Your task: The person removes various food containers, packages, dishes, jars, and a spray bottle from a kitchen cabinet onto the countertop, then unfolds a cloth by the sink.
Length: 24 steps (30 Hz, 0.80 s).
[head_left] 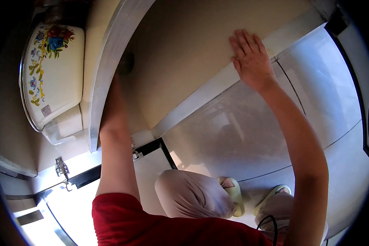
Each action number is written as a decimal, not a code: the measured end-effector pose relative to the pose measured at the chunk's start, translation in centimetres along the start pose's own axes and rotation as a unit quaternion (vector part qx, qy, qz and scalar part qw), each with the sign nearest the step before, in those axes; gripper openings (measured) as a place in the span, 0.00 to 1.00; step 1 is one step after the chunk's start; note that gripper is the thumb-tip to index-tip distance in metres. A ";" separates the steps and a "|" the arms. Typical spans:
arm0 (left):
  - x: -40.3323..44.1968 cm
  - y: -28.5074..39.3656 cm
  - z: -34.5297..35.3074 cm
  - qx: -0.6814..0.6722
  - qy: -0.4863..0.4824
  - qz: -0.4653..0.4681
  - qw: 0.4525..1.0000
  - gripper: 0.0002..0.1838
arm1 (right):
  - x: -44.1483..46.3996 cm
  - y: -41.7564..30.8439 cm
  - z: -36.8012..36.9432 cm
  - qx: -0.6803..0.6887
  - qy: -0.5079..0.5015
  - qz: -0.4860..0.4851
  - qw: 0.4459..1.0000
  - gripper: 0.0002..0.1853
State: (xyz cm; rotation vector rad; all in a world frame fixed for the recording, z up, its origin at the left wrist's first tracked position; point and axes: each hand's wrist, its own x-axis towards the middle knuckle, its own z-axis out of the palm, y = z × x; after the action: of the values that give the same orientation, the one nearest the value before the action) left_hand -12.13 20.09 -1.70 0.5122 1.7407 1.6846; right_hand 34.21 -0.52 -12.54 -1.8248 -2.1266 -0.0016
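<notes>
My right hand point(252, 59) lies palm down with its fingers stretched out on the beige cabinet board point(201, 45), close to its light front edge. It holds nothing. My left forearm point(118, 110) reaches into the cabinet behind a shelf with a pale metal edge point(104, 61). The shelf and shadow hide my left hand, so its fingers and anything in them do not show. A dark rounded thing point(127, 62) sits in the shadow near that arm, too dim to name.
On the shelf at left stands a cream enamel pot point(63, 61) with painted flowers, above a clear plastic container point(63, 127). An open cabinet door point(86, 197) with metal hinges point(61, 168) is at lower left. Glossy floor tiles point(233, 123) lie beneath my slippered feet point(233, 197).
</notes>
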 end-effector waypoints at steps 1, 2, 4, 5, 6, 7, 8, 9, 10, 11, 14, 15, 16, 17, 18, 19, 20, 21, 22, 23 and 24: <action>0.4 0.1 0.0 -0.001 0.002 0.002 1.000 0.19 | 0.0 -0.1 0.1 -0.001 -0.001 -0.001 1.000 0.26; 0.7 -0.1 -0.1 -0.001 0.001 0.000 1.000 0.20 | 0.0 -0.1 0.1 0.004 0.002 -0.002 1.000 0.26; 1.1 0.0 -0.2 0.000 0.001 0.002 1.000 0.20 | 0.1 -0.2 0.3 0.007 0.005 -0.002 1.000 0.26; 1.2 -0.1 -0.3 -0.001 0.001 0.003 1.000 0.20 | 0.2 -0.3 0.5 0.003 0.008 -0.002 1.000 0.26; 1.3 0.0 -0.2 -0.002 -0.001 0.002 1.000 0.21 | 0.2 -0.3 0.6 -0.001 0.011 -0.002 1.000 0.26; 1.4 0.0 -0.2 -0.003 -0.002 0.003 1.000 0.21 | 0.2 -0.4 0.7 -0.002 0.010 -0.002 1.000 0.26; 1.5 0.0 -0.3 -0.004 -0.003 0.002 1.000 0.21 | 0.1 -0.5 0.7 -0.005 0.004 -0.002 1.000 0.26; 1.5 -0.1 -0.4 -0.005 -0.003 0.002 1.000 0.21 | 0.0 -0.6 0.7 -0.007 -0.003 -0.002 1.000 0.26; 1.6 0.0 -0.5 -0.006 -0.004 0.001 1.000 0.22 | 0.0 -0.7 0.7 -0.008 -0.003 -0.002 1.000 0.26; 1.6 0.0 -0.6 -0.007 -0.005 0.000 1.000 0.22 | -0.1 -0.8 0.7 -0.012 -0.005 -0.004 1.000 0.26; 1.5 0.0 -0.8 -0.013 -0.006 -0.002 1.000 0.23 | -0.1 -0.6 0.2 -0.018 -0.010 -0.005 1.000 0.26; 1.4 0.0 -0.9 -0.016 -0.007 -0.004 1.000 0.23 | 0.0 -0.5 -0.1 -0.019 -0.011 -0.005 1.000 0.26; 1.4 0.1 -1.1 -0.020 -0.007 -0.005 1.000 0.23 | 0.1 -0.4 -0.1 -0.021 -0.010 -0.005 1.000 0.26; 1.2 0.1 -1.3 -0.022 -0.009 -0.007 1.000 0.23 | 0.2 -0.5 -0.1 -0.023 -0.012 -0.003 1.000 0.26; 1.1 0.2 -1.5 -0.026 -0.009 -0.009 1.000 0.24 | 0.3 -0.5 -0.2 -0.026 -0.013 -0.001 1.000 0.26; 0.9 0.3 -1.7 -0.029 -0.010 -0.011 0.999 0.24 | 0.3 -0.5 -0.3 -0.028 -0.012 -0.001 1.000 0.26; 0.7 0.3 -1.8 -0.033 -0.010 -0.013 0.999 0.24 | 0.3 -0.4 -0.5 -0.029 -0.015 -0.002 0.999 0.26; 0.6 0.4 -2.1 -0.036 -0.011 -0.016 0.999 0.24 | 0.3 -0.3 -0.6 -0.030 -0.019 -0.004 0.999 0.27; 0.3 0.4 -2.3 -0.038 -0.013 -0.018 0.999 0.25 | 0.2 -0.3 -0.6 -0.032 -0.018 -0.004 0.999 0.27; 0.0 0.3 -2.6 -0.043 -0.014 -0.020 0.999 0.25 | 0.1 -0.2 -0.5 -0.032 -0.018 -0.003 0.999 0.27; -0.2 0.4 -2.8 -0.045 -0.014 -0.023 0.999 0.25 | 0.1 -0.3 -0.3 -0.032 -0.018 -0.002 0.999 0.27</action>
State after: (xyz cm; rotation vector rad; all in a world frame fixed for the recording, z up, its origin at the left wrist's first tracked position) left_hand -13.98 17.93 -1.33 0.4494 1.6371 1.7055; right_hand 34.04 -0.55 -12.14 -1.8705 -2.1774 -0.0395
